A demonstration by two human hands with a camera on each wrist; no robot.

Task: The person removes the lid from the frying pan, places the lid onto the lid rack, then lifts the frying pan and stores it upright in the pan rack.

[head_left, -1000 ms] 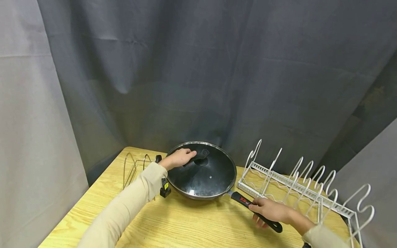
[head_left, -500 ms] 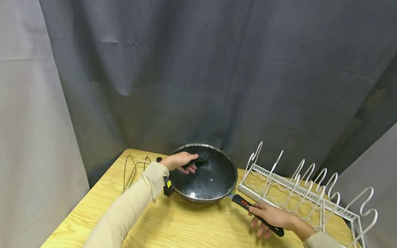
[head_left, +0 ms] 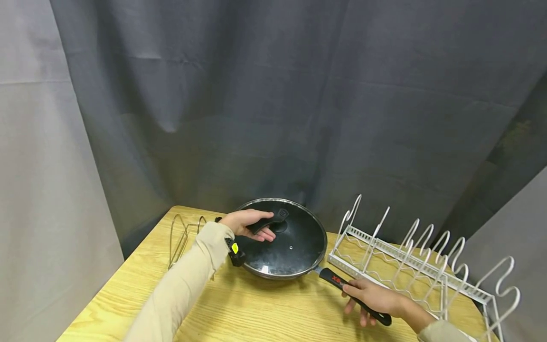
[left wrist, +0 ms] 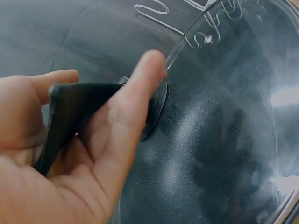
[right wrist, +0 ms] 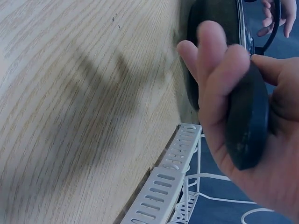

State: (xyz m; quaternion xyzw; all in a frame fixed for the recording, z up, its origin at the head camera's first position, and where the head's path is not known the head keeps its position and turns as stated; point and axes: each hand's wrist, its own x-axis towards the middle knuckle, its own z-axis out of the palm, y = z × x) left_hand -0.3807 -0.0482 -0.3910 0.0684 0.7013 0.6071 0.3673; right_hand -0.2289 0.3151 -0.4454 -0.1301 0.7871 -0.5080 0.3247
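Observation:
On the table stands a dark long-handled wok [head_left: 273, 277], covered by a glass lid [head_left: 299, 237] with a steel rim. A black handle [head_left: 274, 220] rises slanting from the lid's centre. My left hand [head_left: 252, 223] is at this handle, thumb along one side and the fingers stretched out straight on the other, as the left wrist view shows. My right hand [head_left: 373, 298] holds the wok's black handle [head_left: 331, 277] loosely, thumb on top, with the index finger bent against its side; the other fingers hang looser below. The wok's inside is dark behind the lid.
A white wire rack [head_left: 410, 266] with several upright loops stands just right of the wok, close to my right hand. A small metal wire stand [head_left: 181, 242] is left, partly behind my left sleeve. A dark curtain [head_left: 273, 104] hangs behind the table [head_left: 256, 313].
The fingers of my left hand have loosened and straightened beside the lid's handle. My right fingers have spread a little below the wok's handle. Wok and lid stay in place.

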